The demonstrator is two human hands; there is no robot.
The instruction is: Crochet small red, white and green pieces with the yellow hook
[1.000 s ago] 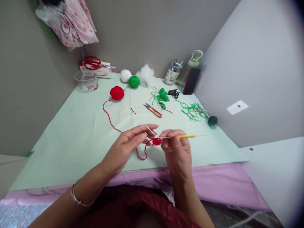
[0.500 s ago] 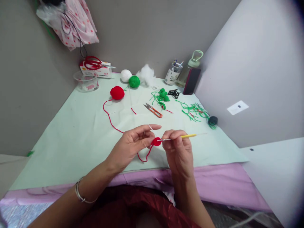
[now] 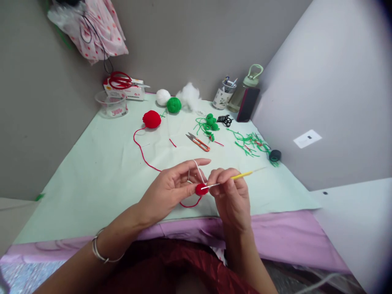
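Observation:
Between thumb and fingers my left hand [image 3: 176, 183] pinches a small round red crochet piece [image 3: 201, 189]. White yarn [image 3: 199, 171] loops over its raised index finger and runs down to the piece. My right hand [image 3: 231, 192] grips a crochet hook [image 3: 241, 176] with a yellow handle, its metal tip lying at the red piece. A red strand hangs below the piece. Farther back, a red yarn ball [image 3: 152, 119] trails its strand across the cloth toward my left hand.
Orange thread snips [image 3: 198, 142] lie beyond my hands, near green crocheted pieces [image 3: 211, 121]. Green yarn scraps [image 3: 252, 142] and a black roll [image 3: 275, 155] are at right. Behind stand a green yarn ball [image 3: 174, 105], white stuffing [image 3: 189, 97], a bottle [image 3: 241, 94] and a plastic tub [image 3: 112, 107].
The red piece has dropped slightly and turned in my left fingers. The hook has tilted, its handle end rising, and the white yarn over my index finger shows more clearly.

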